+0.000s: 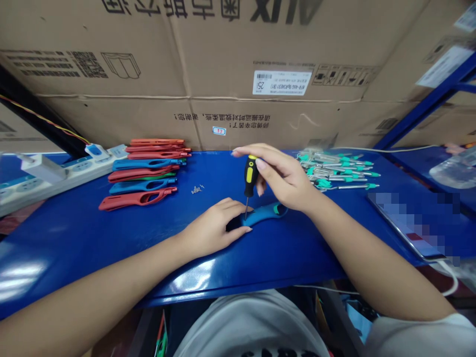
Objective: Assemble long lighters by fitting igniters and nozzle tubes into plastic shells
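My right hand (284,176) is closed around the black and yellow handle of a screwdriver (251,176). The screwdriver stands nearly upright, its thin shaft pointing down at a blue lighter casing (262,214) lying on the table. My left hand (215,225) holds the near end of that casing between thumb and fingers. A green piece shows at the casing's far right end. Whether a screw sits under the tip is too small to tell. Just beyond my left hand lies a little pile of small screws (197,189).
A row of red, blue and green lighter casings (141,176) lies at the left, beside a white power strip (82,168). Metal lighter parts with green ends (338,168) are heaped at the right. A phone (409,225) lies near the right edge. Cardboard (223,109) walls the back.
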Available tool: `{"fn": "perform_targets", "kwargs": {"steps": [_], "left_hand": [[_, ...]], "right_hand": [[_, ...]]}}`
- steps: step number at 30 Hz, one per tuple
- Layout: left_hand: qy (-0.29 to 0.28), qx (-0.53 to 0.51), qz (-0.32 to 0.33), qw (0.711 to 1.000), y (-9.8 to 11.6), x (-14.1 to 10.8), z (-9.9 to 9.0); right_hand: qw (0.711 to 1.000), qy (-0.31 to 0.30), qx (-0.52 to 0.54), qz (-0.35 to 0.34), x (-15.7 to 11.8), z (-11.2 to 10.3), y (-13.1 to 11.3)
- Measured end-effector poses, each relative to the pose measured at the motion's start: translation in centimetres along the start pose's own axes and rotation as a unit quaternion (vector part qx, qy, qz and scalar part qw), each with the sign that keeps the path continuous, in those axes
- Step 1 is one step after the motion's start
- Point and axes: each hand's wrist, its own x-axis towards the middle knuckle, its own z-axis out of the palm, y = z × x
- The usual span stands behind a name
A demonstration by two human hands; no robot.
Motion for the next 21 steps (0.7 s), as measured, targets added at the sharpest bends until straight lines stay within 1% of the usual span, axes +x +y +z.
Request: {"fn": "perform_targets", "kwargs": {"steps": [1, 2, 3, 5, 7, 9, 11, 12, 14, 16, 17, 19, 21], "left_hand": [[0.000, -0.001, 0.001, 1.000, 0.0, 0.0, 0.0], [0.000, -0.001, 0.002, 1.000, 0.0, 0.0, 0.0], [-0.001, 0.000, 0.003, 1.000, 0.0, 0.0, 0.0], [-0.001, 0.001, 0.005, 1.000, -0.1, 0.0, 0.1], [-0.002, 0.003, 0.007, 1.000, -0.1, 0.0, 0.0], [-0.004, 0.004, 0.010, 1.000, -0.1, 0.0, 0.0], [-0.006, 0.006, 0.010, 1.000, -0.1, 0.0, 0.0], [-0.006, 0.008, 0.010, 1.000, -0.1, 0.0, 0.0], [-0.004, 0.009, 0.011, 1.000, -0.1, 0.0, 0.0], [0.000, 0.008, 0.015, 1.000, -0.1, 0.0, 0.0], [0.001, 0.008, 0.015, 1.000, 0.0, 0.0, 0.0], [-0.001, 0.008, 0.014, 1.000, 0.0, 0.0, 0.0], [-0.004, 0.010, 0.011, 1.000, 0.1, 0.0, -0.1]], "right_hand": [[1.000, -0.011, 0.020, 0.014, 0.0, 0.1, -0.1], [1.000, -0.007, 0.021, 0.017, 0.0, 0.1, -0.2], [1.000, 0.012, 0.002, 0.010, 0.0, 0.1, -0.3], [0.996, 0.060, -0.069, -0.021, 0.0, 0.1, -0.4], [0.989, 0.077, -0.119, -0.045, -0.1, 0.1, -0.6], [0.992, 0.049, -0.104, -0.041, -0.1, 0.3, -0.8], [0.998, 0.014, -0.053, -0.031, -0.1, 0.6, -0.9], [0.999, 0.008, -0.037, -0.032, -0.1, 0.7, -0.8], [0.997, 0.027, -0.051, -0.053, -0.2, 0.8, -0.7], [0.989, 0.060, -0.104, -0.091, -0.2, 0.8, -0.7], [0.985, 0.066, -0.124, -0.104, -0.2, 0.7, -0.8], [0.985, 0.051, -0.123, -0.105, -0.2, 0.5, -1.1], [0.992, 0.024, -0.084, -0.088, -0.1, 0.2, -1.5]]}}
